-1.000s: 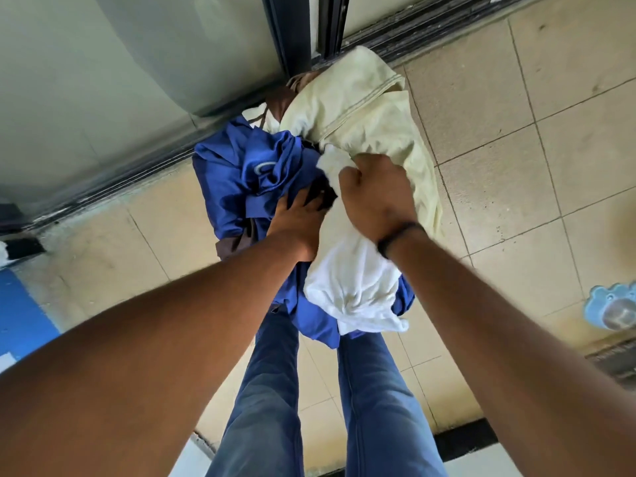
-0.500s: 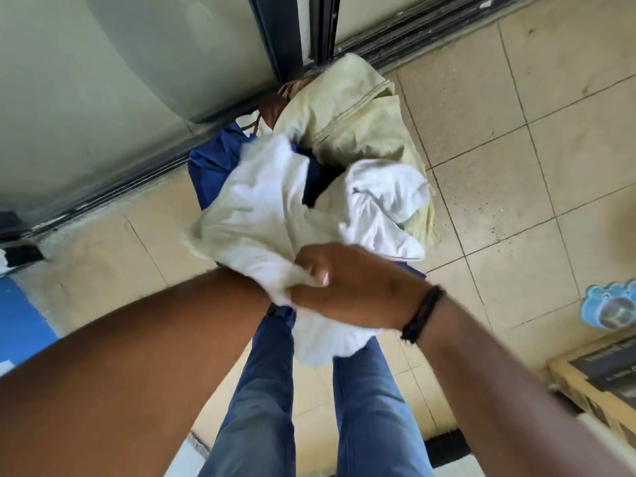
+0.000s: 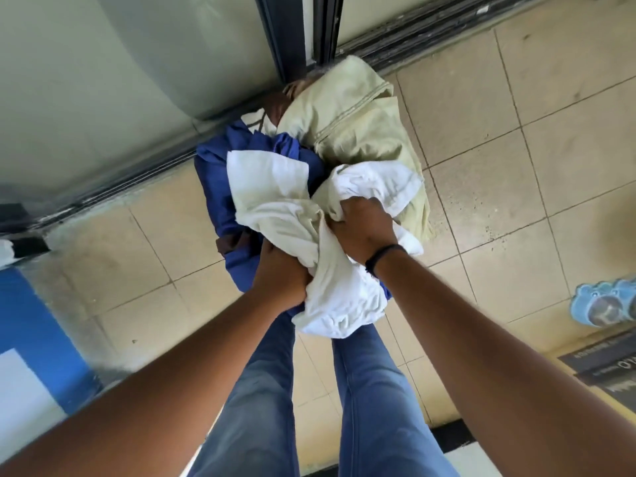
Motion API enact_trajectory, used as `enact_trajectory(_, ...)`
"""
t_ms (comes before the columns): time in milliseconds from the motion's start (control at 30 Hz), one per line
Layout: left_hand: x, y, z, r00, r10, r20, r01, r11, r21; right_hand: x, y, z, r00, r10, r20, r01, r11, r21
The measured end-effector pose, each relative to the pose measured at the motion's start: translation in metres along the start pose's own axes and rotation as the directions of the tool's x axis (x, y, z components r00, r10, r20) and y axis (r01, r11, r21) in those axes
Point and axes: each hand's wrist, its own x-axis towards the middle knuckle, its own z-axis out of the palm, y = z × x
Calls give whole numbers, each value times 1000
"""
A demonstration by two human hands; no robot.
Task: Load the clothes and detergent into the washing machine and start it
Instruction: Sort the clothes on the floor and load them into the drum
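1. The pile of clothes (image 3: pixel 309 187) lies on the tiled floor (image 3: pixel 516 166), up against the dark door track (image 3: pixel 137 180) at the foot of a glass panel. It is the biggest thing in play, and no washing machine or detergent shows in this view, so the step in hand looks like gathering the load for carrying.
2. The blue garment (image 3: pixel 220 187) sits on the left side of the pile and under it. The pale yellow-green garment (image 3: pixel 358 132) covers the far right side. To do this well, the person should scoop from below so both come up together, not just the top layer.
3. The white cloth (image 3: pixel 285 208) is draped over the middle, with a loose fold hanging toward the person's jeans (image 3: pixel 371 390). That trailing end is best tucked into the bundle before lifting, or it may drag or slip out.
4. The right hand (image 3: pixel 364 232), with a dark band on its wrist, bunches the white cloth. Its fingers (image 3: pixel 347 210) are curled tight into the fabric, which wraps around and over them.
5. The left hand (image 3: pixel 280 273) is at the near edge of the pile, its fingers buried in the fold where the white cloth meets the blue garment. They appear closed on that cloth, though the tips are hidden.
6. A brown item (image 3: pixel 275 105) peeks out at the far edge, well apart from both hands. It will likely need a second reach.
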Motion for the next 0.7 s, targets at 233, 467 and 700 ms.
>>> enact_trajectory(233,-104,-30,-48,970,-147,-195,48,898,-437,-100,-73,-55,895,-293,-337,239,951,-195)
enact_trajectory(467,-209,-32,-153,841,-15,-541,-254,871,-420,-220,-131,-142,916,-245,-318,237,969,-65)
enact_trajectory(700,-286,7,-226,635,369,-679,-610,778,-149,-320,-164,-213,641,-571,-514,554,807,-205)
